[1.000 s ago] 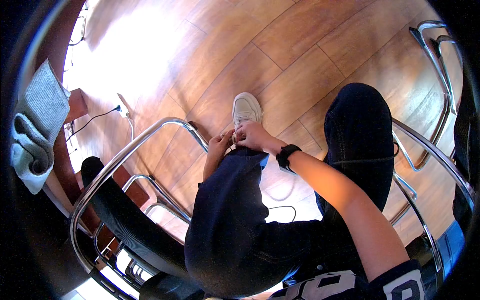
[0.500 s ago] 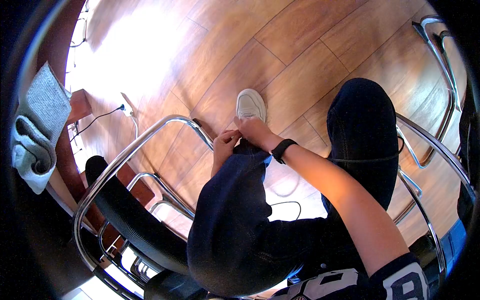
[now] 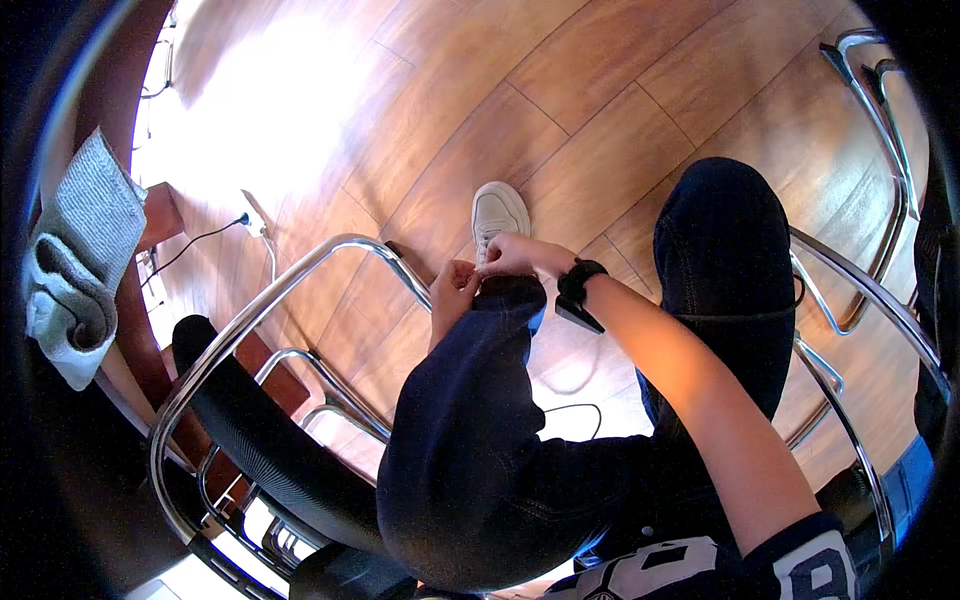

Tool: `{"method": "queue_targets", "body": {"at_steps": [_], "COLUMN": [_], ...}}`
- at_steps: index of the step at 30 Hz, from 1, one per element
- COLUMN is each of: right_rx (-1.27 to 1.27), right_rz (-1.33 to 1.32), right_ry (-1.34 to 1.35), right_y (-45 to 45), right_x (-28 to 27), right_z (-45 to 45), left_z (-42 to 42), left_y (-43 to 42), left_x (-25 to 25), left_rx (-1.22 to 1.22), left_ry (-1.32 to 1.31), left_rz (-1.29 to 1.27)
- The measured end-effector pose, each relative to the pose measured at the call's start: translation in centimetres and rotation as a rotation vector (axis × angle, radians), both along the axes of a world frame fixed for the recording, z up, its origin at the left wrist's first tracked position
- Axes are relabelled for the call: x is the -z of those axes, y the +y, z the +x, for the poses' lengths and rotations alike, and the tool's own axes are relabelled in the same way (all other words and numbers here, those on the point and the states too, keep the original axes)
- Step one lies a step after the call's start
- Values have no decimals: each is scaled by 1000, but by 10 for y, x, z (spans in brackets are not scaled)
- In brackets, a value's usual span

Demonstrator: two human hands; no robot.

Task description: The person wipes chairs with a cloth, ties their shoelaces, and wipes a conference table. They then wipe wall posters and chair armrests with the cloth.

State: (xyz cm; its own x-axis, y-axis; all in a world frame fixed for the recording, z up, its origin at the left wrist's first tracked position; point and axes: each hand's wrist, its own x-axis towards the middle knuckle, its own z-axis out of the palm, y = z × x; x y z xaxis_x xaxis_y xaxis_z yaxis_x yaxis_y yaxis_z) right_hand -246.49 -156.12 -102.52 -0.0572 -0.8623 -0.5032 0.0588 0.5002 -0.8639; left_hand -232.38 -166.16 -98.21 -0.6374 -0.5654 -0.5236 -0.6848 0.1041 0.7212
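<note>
A white lace-up shoe (image 3: 502, 210) is on the floor, worn on the foot of the bent leg in dark jeans (image 3: 455, 400). My right hand (image 3: 518, 254) is closed in a pinch at the shoe's tongue, over the shoelace (image 3: 485, 240). Beside it, my left hand (image 3: 456, 288) has its fingers pinched together on the lace, close to the right fingertips. The jeans' hem lies just below both hands. A black watch (image 3: 580, 290) circles my right wrist. Part of the lace between the fingers is hidden.
A chrome chair armrest (image 3: 300, 262) curves along the left, with a black chair back (image 3: 270, 440) beneath. A grey folded cloth (image 3: 85, 250) hangs at far left. A power strip (image 3: 254, 215) with cables lies on the wooden floor (image 3: 560, 60). More chrome chair legs (image 3: 880, 120) stand right.
My right hand has drawn back slightly from the shoe's top, so more of the laces shows. The right wrist has turned, bringing the watch face into view. My left hand has barely moved.
</note>
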Motion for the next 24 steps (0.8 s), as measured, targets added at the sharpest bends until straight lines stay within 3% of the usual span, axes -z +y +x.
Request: {"method": "queue_targets", "body": {"at_steps": [3, 6, 9, 10, 15, 16, 19, 21, 24], "right_rx": [189, 268, 500, 471, 475, 465, 847, 723, 615], "right_rz": [2, 80, 136, 187, 361, 406, 170, 77, 54], "right_ry": [-37, 112, 468, 301, 275, 249, 35, -316, -725], "right_y": [6, 20, 40, 45, 47, 49, 33, 44, 50], "right_x": [11, 5, 7, 2, 9, 8, 59, 42, 15], "right_z": [3, 2, 6, -1, 7, 6, 31, 18, 3], "left_z": [-5, -12, 11, 22, 48, 43, 44, 56, 36], "left_y": [2, 5, -3, -5, 4, 8, 2, -16, -15], "left_x": [-11, -30, -9, -6, -25, -28, -25, 1, -14], "left_rx": [95, 249, 260, 254, 209, 178, 95, 31, -300], "left_ry": [-2, -192, -274, -234, -75, -53, -60, -147, -33], "left_rz": [-233, -316, -371, -378, -340, -305, -210, -148, 605]}}
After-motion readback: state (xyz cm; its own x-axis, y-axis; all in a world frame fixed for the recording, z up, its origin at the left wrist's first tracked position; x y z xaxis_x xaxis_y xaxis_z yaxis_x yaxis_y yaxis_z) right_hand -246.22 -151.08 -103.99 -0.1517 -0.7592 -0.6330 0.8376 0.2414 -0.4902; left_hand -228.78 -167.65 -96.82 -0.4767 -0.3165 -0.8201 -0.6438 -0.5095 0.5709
